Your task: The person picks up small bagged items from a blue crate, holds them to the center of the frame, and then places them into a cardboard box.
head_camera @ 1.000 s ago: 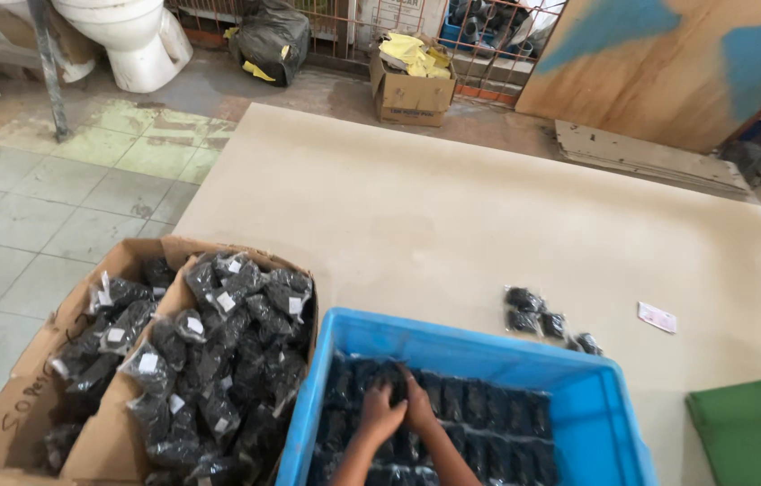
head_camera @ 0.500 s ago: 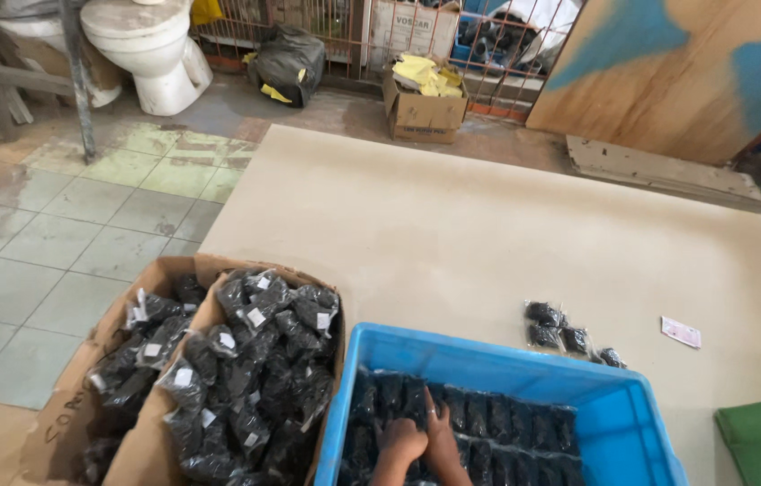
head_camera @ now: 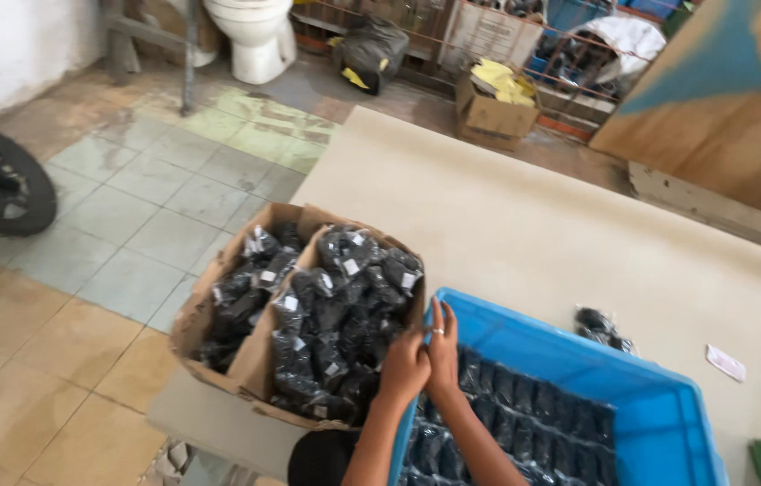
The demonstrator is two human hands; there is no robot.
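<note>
— Where are the hands?

— Both come up from the bottom edge on bare forearms and meet over the near left edge of the blue crate [head_camera: 659, 400], right where it butts against the cardboard box [head_camera: 219, 301]. The left hand [head_camera: 404, 367] is half curled, knuckles towards the camera, its fingers bent in over the seam between box and crate. The right hand [head_camera: 443, 346] stands nearly upright beside it, fingers straight and pressed together, tips pointing away from the body (there is a ring on one finger). The two hands touch along their sides.

— Are they holding anything?

— I cannot tell. The left fingers curl towards the black packets [head_camera: 344, 306] at the box's near corner, but whether they pinch one is hidden behind the hand itself. The right hand's flat fingers grip nothing that shows.

— And the packets?

— Small clear bags of dark contents, many with a white label. They are heaped loosely in the cardboard box, which has two compartments, both full. More lie in neat flat rows in the blue crate. A few loose ones [head_camera: 604, 326] lie on the table [head_camera: 524, 225] just beyond the crate's far rim, with a small slip of paper [head_camera: 726, 363] a little to their right.

— What else is about?

— The box overhangs the table's left edge above a tiled floor [head_camera: 129, 207]. Far back stand a white toilet [head_camera: 259, 31] and a smaller carton with yellow stuff [head_camera: 495, 103].
</note>
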